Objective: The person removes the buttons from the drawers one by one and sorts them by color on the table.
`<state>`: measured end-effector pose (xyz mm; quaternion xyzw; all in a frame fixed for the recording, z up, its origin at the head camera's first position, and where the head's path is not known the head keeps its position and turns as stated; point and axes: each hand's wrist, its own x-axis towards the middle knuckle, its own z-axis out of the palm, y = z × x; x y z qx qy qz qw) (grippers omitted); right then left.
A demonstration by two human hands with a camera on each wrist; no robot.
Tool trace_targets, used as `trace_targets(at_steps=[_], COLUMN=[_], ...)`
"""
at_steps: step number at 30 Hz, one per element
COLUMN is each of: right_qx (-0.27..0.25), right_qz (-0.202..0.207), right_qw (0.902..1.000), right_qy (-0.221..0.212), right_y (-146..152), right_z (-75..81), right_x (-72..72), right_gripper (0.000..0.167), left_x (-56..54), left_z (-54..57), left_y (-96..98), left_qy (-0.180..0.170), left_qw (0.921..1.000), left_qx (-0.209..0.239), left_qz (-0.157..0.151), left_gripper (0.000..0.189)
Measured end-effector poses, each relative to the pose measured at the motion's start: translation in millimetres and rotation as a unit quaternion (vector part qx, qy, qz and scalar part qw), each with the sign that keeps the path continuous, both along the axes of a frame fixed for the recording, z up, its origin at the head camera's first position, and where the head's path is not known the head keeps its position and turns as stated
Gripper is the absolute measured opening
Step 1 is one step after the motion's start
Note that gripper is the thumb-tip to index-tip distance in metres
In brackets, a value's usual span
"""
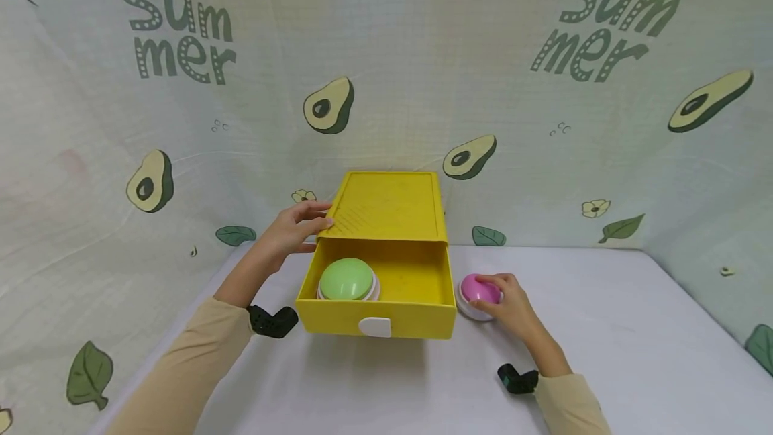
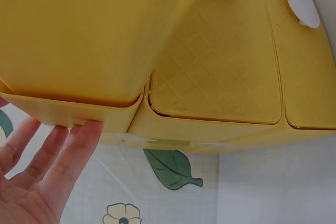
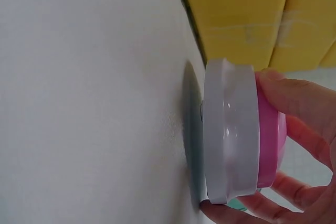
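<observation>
A yellow drawer cabinet [image 1: 386, 203] stands at the centre with its top drawer [image 1: 417, 324] pulled out. Inside the drawer, on the left, sits a green-topped buzzer button [image 1: 347, 279] with a white base. My left hand [image 1: 294, 228] touches the cabinet's upper left side; in the left wrist view its fingers [image 2: 73, 156] look fairly straight against the yellow casing. To the right of the drawer, my right hand [image 1: 507, 304] holds a pink-topped buzzer button [image 1: 480, 291] between thumb and fingers. Its white base [image 3: 228, 135] stands slightly off the tabletop, over its shadow.
Lower closed drawers [image 2: 220, 61] with white tab handles show in the left wrist view. A white table [image 1: 604, 327] extends to the right. Behind it hangs a cloth [image 1: 398, 32] printed with avocados, leaves and lettering.
</observation>
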<state>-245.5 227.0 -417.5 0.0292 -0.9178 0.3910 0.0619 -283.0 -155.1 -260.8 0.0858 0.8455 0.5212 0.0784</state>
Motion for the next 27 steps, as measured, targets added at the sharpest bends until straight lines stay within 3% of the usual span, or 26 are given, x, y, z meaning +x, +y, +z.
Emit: trace_targets(at_steps=[14,27], right_qx=[0.034,0.033], right_qz=[0.001,0.002], right_qw=[0.9994,0.9987], right_qy=[0.008,-0.038], right_y=[-6.1,-8.1], right_z=[-5.7,-3.0], right_x=[-3.3,-0.1], right_gripper=[0.050,0.056], left_x=[-0.5,0.2], left_z=[-0.8,-1.0], left_y=[0.6,1.4], left_qy=[0.000,0.002], left_qw=[1.0000,0.9999], left_qx=[-0.006,-0.008], left_qz=[0.006,0.007], left_gripper=[0.051,0.050])
